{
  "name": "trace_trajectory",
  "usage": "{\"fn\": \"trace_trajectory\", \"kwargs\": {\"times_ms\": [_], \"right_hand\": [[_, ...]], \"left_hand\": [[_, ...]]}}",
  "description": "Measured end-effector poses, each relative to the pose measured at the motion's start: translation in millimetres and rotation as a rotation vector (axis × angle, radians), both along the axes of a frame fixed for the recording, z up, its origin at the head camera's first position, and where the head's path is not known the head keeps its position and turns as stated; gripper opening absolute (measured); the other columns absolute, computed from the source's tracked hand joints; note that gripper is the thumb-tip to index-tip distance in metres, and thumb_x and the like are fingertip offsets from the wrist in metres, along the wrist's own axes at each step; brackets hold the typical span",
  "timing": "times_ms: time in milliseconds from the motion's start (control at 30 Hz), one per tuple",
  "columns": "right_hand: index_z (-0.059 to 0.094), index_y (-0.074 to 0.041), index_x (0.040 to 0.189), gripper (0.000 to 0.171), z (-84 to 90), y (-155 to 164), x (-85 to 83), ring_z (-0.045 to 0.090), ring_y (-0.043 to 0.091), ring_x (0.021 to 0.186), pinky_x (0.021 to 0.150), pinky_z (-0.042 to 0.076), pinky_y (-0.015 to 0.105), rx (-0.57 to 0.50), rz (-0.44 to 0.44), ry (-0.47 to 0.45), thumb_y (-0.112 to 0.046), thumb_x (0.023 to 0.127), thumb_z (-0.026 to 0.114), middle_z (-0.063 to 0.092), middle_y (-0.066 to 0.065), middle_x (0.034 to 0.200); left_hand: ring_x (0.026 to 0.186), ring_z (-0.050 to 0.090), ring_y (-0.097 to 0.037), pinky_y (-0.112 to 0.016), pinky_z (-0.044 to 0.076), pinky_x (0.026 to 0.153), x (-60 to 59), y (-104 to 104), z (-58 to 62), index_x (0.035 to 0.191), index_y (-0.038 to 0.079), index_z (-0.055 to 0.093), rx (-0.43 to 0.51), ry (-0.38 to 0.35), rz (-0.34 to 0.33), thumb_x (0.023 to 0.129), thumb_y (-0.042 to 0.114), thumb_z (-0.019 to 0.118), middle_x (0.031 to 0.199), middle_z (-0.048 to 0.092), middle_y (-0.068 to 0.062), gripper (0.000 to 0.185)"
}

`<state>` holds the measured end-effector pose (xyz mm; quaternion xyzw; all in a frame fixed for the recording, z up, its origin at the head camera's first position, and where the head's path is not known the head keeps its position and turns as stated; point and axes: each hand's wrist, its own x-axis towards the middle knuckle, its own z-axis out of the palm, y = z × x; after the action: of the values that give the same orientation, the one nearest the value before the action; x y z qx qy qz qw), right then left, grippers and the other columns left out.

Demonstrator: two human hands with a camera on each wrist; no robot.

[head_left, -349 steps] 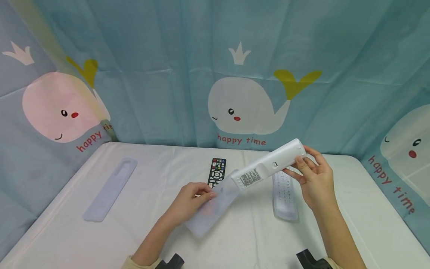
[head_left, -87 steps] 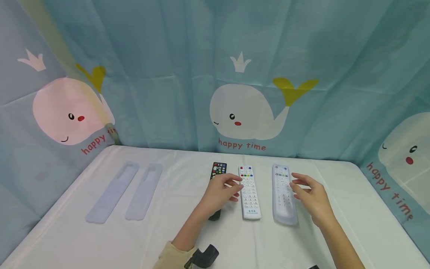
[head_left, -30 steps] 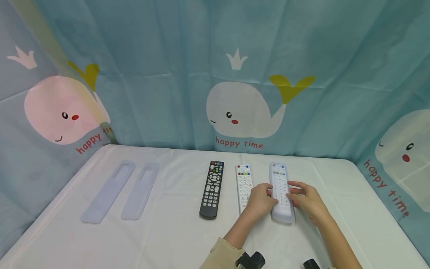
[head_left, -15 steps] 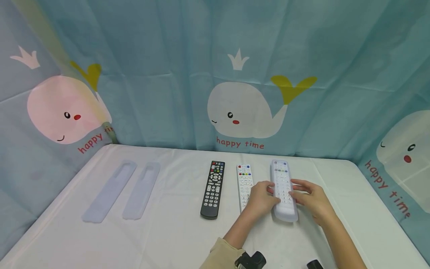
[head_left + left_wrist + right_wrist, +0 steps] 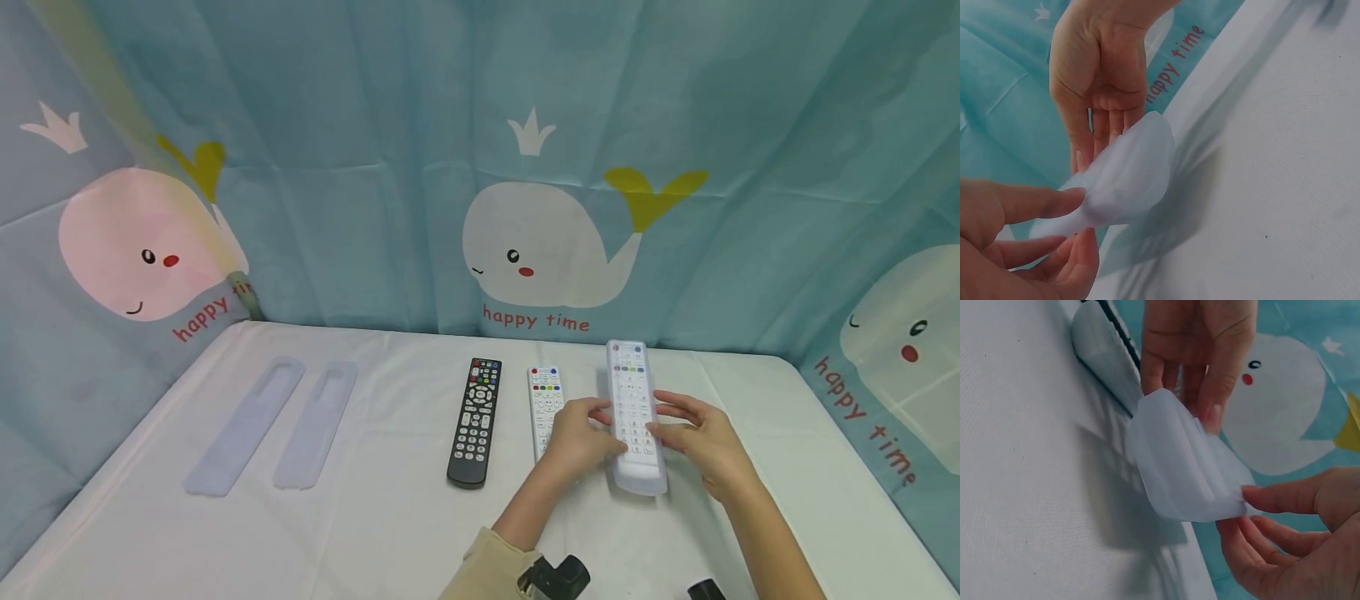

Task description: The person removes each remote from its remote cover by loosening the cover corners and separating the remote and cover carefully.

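Between my two hands is a white remote control (image 5: pixel 632 387) inside a translucent cover. Fingers and thumb of my left hand (image 5: pixel 585 437) pinch its left edge. My right hand (image 5: pixel 705 442) pinches the opposite edge. Both wrist views show the covered remote control (image 5: pixel 1125 175) raised off the table, its rounded near end (image 5: pixel 1166 462) toward the cameras. Just left of it lies a bare white remote control (image 5: pixel 546 404), its lower part hidden behind my left hand. Farther left a black remote control (image 5: pixel 475 425) lies face up.
Two flat translucent covers, a longer one (image 5: pixel 243 429) and a shorter one (image 5: pixel 317 429), lie side by side on the left of the white-covered table (image 5: pixel 390 517). A blue curtain (image 5: pixel 360 250) with whale prints hangs at the table's far edge.
Earlier my hands drew another white remote control from its cover; both now lie apart on the table. My hands then moved right, gripped the covered remote control and lifted it, far end higher.
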<state>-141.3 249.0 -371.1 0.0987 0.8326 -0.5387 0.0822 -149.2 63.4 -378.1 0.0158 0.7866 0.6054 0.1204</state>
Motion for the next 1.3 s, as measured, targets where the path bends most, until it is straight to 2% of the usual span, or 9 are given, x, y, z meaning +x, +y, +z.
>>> {"fn": "trace_trajectory", "kwargs": {"times_ms": [133, 267, 433, 633, 900, 1067, 1167, 1300], "right_hand": [[0.036, 0.006, 0.159, 0.065, 2.4, 0, 1.4, 0.065, 0.000, 0.096, 0.085, 0.059, 0.016, -0.005, 0.003, 0.013, -0.006, 0.103, 0.065, 0.046, 0.032, 0.155], [0.036, 0.004, 0.160, 0.064, 4.5, -1, 2.0, 0.063, 0.000, 0.098, 0.087, 0.060, 0.019, -0.004, -0.003, 0.028, -0.006, 0.104, 0.064, 0.045, 0.031, 0.156], [0.036, 0.002, 0.161, 0.063, 7.1, -2, 2.9, 0.062, -0.001, 0.099, 0.086, 0.059, 0.017, 0.001, -0.014, 0.039, -0.007, 0.104, 0.063, 0.044, 0.029, 0.157], [0.037, 0.003, 0.160, 0.063, 7.9, -3, 5.0, 0.062, -0.005, 0.093, 0.082, 0.057, 0.015, -0.019, -0.004, 0.073, -0.006, 0.104, 0.063, 0.045, 0.029, 0.156], [0.035, 0.006, 0.157, 0.057, 8.0, -4, 5.8, 0.064, -0.004, 0.091, 0.082, 0.061, 0.018, -0.107, 0.006, 0.124, 0.000, 0.105, 0.059, 0.045, 0.029, 0.151], [0.036, 0.005, 0.156, 0.049, 10.6, -5, 4.2, 0.066, 0.000, 0.092, 0.082, 0.063, 0.023, -0.144, -0.049, 0.101, -0.013, 0.112, 0.051, 0.046, 0.026, 0.149], [0.044, 0.002, 0.149, 0.044, 12.7, -6, 3.5, 0.068, 0.003, 0.091, 0.082, 0.064, 0.025, -0.190, -0.092, 0.082, -0.023, 0.114, 0.049, 0.047, 0.023, 0.147], [0.059, -0.005, 0.125, 0.029, 15.1, -6, 3.2, 0.070, 0.007, 0.090, 0.081, 0.065, 0.030, -0.279, -0.152, 0.081, -0.030, 0.112, 0.052, 0.052, 0.015, 0.135]], "left_hand": [[0.077, 0.060, -0.009, -0.021, 0.054, 0.066, 0.2, -1, 0.2, 0.132, 0.001, 0.069, 0.034, 0.011, 0.000, 0.080, -0.010, 0.083, 0.100, 0.068, -0.003, 0.055], [0.077, 0.063, -0.009, -0.022, 0.056, 0.067, -0.2, 0, 0.5, 0.134, 0.001, 0.068, 0.075, 0.018, -0.003, 0.081, -0.011, 0.080, 0.100, 0.066, -0.002, 0.055], [0.073, 0.065, -0.010, -0.022, 0.060, 0.066, -1.3, 0, 1.7, 0.134, 0.000, 0.067, 0.146, 0.003, 0.004, 0.085, -0.018, 0.067, 0.100, 0.065, -0.003, 0.052], [0.077, 0.065, -0.012, -0.026, 0.064, 0.068, -1.5, 0, 2.7, 0.131, -0.002, 0.069, 0.260, -0.027, 0.042, 0.092, -0.017, 0.053, 0.100, 0.064, -0.008, 0.045], [0.082, 0.067, -0.014, -0.029, 0.065, 0.071, -2.9, 0, 4.3, 0.125, -0.001, 0.071, 0.324, -0.010, 0.065, 0.097, -0.014, 0.052, 0.098, 0.064, -0.009, 0.037], [0.079, 0.066, -0.011, -0.029, 0.065, 0.071, -3.0, 0, 5.7, 0.122, 0.001, 0.074, 0.351, -0.006, 0.087, 0.099, -0.009, 0.058, 0.096, 0.063, -0.006, 0.030], [0.079, 0.066, -0.011, -0.029, 0.065, 0.072, -3.0, 0, 5.3, 0.120, 0.001, 0.075, 0.363, 0.009, 0.088, 0.101, -0.003, 0.062, 0.096, 0.063, -0.006, 0.023], [0.082, 0.067, -0.012, -0.031, 0.066, 0.074, -3.1, -1, 4.0, 0.117, 0.001, 0.075, 0.382, 0.033, 0.075, 0.103, 0.006, 0.066, 0.099, 0.064, -0.006, 0.017]]}}
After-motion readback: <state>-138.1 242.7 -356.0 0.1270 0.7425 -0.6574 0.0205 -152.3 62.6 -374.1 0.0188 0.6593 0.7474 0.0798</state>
